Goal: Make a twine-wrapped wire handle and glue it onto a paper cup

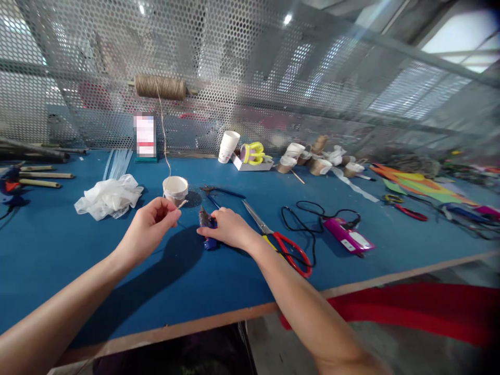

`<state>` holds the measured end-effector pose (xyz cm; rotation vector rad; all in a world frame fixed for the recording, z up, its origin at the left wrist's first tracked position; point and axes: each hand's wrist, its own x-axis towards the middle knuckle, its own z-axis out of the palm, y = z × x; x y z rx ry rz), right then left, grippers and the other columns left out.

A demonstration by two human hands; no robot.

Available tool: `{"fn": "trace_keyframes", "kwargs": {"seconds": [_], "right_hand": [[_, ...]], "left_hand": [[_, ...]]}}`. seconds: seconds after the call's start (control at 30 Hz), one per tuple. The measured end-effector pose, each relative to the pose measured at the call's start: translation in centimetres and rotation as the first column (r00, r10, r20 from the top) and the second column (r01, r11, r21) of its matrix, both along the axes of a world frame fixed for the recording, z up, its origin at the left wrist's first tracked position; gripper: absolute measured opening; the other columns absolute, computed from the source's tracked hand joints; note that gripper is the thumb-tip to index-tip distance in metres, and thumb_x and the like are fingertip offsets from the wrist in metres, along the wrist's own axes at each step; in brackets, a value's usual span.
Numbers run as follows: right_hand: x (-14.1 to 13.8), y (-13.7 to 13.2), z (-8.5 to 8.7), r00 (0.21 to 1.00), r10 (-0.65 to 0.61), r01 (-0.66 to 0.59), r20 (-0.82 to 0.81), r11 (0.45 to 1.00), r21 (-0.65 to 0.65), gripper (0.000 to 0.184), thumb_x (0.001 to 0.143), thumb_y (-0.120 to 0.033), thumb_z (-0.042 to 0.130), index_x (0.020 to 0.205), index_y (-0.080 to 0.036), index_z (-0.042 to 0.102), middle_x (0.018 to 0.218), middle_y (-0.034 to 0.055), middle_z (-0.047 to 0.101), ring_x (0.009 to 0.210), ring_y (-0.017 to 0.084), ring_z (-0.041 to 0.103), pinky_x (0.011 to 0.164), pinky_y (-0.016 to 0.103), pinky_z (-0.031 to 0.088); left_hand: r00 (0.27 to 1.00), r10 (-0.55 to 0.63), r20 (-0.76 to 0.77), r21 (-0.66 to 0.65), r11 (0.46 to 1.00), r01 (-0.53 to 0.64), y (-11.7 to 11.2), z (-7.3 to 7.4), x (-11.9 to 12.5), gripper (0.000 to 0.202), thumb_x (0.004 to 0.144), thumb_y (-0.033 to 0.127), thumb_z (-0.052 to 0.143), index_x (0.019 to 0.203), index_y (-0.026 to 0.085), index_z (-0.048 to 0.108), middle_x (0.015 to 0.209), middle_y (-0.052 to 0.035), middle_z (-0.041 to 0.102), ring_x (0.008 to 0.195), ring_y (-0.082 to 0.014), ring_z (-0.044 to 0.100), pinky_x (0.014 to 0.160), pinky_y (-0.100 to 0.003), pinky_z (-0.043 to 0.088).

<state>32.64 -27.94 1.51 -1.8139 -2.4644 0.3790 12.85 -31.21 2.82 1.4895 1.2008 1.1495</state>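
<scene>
Shows red + yellow on handles of lg scissors (291,252), grey on blades. Under scissors, shows blue on table (156,317). L of scissors, shows blue w/ dk grey on hand tool (211,243), beige on twine (183,202), off-white on cup (175,188). R of scissors, shows magenta w/ white patches on box (347,237); far R, orange/yellow/green on sheets (424,185). Behind scissors, shows tan on spool (166,88), grey w/ dotted-hole pattern on mesh (219,67).
</scene>
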Motion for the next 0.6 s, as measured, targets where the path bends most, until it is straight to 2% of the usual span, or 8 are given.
{"fn": "trace_keyframes", "kwargs": {"seconds": [0.1, 0.17, 0.23, 0.3, 0.43, 0.53, 0.6], "right_hand": [[1.0, -0.6, 0.4, 0.989, 0.145, -0.146, -0.023, 0.989, -0.031, 0.043, 0.071, -0.046, 0.058, 0.100, -0.015, 0.058, 0.105, 0.0150, 0.057, 0.099, 0.029, 0.052, 0.075, 0.035, 0.040], [2.0, -1.0, 0.5, 0.972, 0.231, -0.235, -0.048, 0.967, -0.100, 0.052, 0.067, -0.035, 0.063, 0.114, -0.013, 0.052, 0.116, 0.0160, 0.052, 0.108, 0.030, 0.048, 0.081, 0.036, 0.040], [2.5, -1.4, 0.4, 0.966, 0.255, -0.258, -0.040, 0.958, -0.126, 0.059, 0.065, -0.026, 0.063, 0.121, -0.012, 0.046, 0.125, 0.0162, 0.047, 0.113, 0.030, 0.044, 0.085, 0.037, 0.039], [2.3, -1.8, 0.0, 0.974, 0.228, -0.227, 0.004, 0.971, -0.075, 0.052, 0.067, -0.017, 0.057, 0.118, -0.012, 0.048, 0.122, 0.0155, 0.048, 0.111, 0.028, 0.045, 0.085, 0.036, 0.039], [1.1, -2.0, -0.7, 0.985, 0.166, -0.169, 0.043, 0.983, 0.069, 0.032, 0.067, -0.006, 0.048, 0.098, -0.011, 0.056, 0.098, 0.0132, 0.056, 0.095, 0.024, 0.051, 0.080, 0.033, 0.041], [1.3, -1.8, -0.3, 0.979, 0.152, -0.126, -0.137, 0.975, 0.182, 0.037, 0.067, -0.007, 0.048, 0.104, -0.012, 0.051, 0.098, 0.0112, 0.053, 0.089, 0.021, 0.052, 0.077, 0.032, 0.042], [1.8, -1.7, 0.6, 0.930, 0.171, -0.085, -0.327, 0.961, 0.262, 0.041, 0.067, -0.009, 0.049, 0.107, -0.014, 0.049, 0.098, 0.0097, 0.053, 0.088, 0.020, 0.053, 0.076, 0.032, 0.043]], "left_hand": [[0.997, 0.019, 0.076, -0.048, 0.999, -0.015, 0.1, -0.4, -0.3, 0.016, 0.074, 0.031, 0.056, 0.075, 0.016, 0.051, 0.060, 0.0035, 0.053, 0.053, -0.0079, 0.043, 0.052, -0.021, 0.033], [0.990, 0.004, 0.144, -0.096, 0.995, 0.010, 0.2, -0.7, -0.4, 0.017, 0.074, 0.031, 0.057, 0.077, 0.016, 0.050, 0.061, 0.0032, 0.055, 0.051, -0.0074, 0.042, 0.052, -0.021, 0.033], [0.975, -0.010, 0.223, -0.145, 0.988, 0.043, 0.3, -0.8, -0.4, 0.018, 0.073, 0.031, 0.057, 0.077, 0.015, 0.050, 0.061, 0.0030, 0.056, 0.050, -0.0065, 0.041, 0.051, -0.020, 0.032], [0.955, -0.018, 0.296, -0.188, 0.979, 0.077, 0.2, -0.7, -0.3, 0.017, 0.074, 0.031, 0.057, 0.076, 0.015, 0.050, 0.061, 0.0030, 0.056, 0.049, -0.0053, 0.040, 0.050, -0.019, 0.031], [0.931, -0.038, 0.363, -0.233, 0.964, 0.130, -0.1, -0.4, -0.1, 0.018, 0.075, 0.031, 0.057, 0.074, 0.015, 0.049, 0.060, 0.0032, 0.055, 0.048, -0.0040, 0.038, 0.048, -0.018, 0.029], [0.917, -0.042, 0.398, -0.245, 0.958, 0.150, -0.5, -0.3, -0.1, 0.017, 0.076, 0.031, 0.058, 0.075, 0.015, 0.050, 0.060, 0.0032, 0.054, 0.047, -0.0036, 0.038, 0.046, -0.017, 0.028], [0.896, -0.046, 0.442, -0.258, 0.950, 0.177, -0.7, -0.3, -0.2, 0.017, 0.076, 0.030, 0.058, 0.077, 0.015, 0.050, 0.059, 0.0034, 0.053, 0.046, -0.0030, 0.036, 0.044, -0.017, 0.026]]}}
